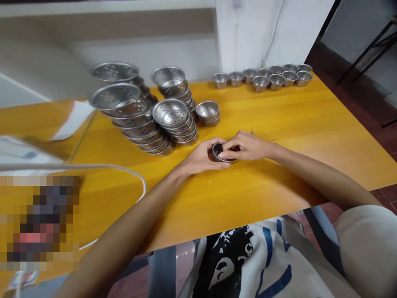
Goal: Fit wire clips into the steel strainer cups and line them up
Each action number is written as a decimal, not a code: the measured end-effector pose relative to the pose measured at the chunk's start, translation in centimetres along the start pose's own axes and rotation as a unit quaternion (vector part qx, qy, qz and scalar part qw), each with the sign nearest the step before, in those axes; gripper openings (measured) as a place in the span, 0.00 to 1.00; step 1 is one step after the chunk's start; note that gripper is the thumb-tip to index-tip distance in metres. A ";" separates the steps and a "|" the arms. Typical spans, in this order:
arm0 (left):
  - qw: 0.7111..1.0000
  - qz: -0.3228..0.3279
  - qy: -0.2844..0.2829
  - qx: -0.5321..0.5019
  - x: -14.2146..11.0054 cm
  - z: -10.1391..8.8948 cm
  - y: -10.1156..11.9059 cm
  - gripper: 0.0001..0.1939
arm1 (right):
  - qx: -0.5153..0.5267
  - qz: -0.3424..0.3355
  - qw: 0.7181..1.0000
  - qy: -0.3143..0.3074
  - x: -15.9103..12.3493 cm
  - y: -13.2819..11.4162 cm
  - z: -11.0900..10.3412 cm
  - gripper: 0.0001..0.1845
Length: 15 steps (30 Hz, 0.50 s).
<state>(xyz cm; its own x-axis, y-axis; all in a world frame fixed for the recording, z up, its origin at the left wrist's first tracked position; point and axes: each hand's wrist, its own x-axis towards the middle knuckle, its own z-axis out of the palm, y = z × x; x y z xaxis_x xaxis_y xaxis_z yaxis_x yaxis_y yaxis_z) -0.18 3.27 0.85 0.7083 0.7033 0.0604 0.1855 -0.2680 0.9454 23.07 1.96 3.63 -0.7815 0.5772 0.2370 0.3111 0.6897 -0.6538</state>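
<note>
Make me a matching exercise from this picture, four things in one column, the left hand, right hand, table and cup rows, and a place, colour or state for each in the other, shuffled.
Things:
1. Left hand
2. Right hand
3. Table
4. Cup rows

Place, colour or state:
A. Yellow
B. Over the mouth of the held cup
C. Unstacked, along the far edge
D. Around the side of the held cup

Right pairs: 1-D, 2-B, 3-A, 4-C
</note>
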 end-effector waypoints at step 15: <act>1.000 0.011 0.021 -0.018 0.1 0.2 0.3 0.30 | 0.029 0.006 1.000 0.007 -0.1 -0.7 -0.7 0.36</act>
<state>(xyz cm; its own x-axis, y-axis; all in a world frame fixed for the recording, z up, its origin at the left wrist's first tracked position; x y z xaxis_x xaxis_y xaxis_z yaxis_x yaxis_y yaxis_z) 0.11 3.15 1.06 0.6829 0.7244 0.0940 0.1452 -0.2607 0.9544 23.32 1.76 4.55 -0.7702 0.5914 0.2389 0.2882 0.6568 -0.6968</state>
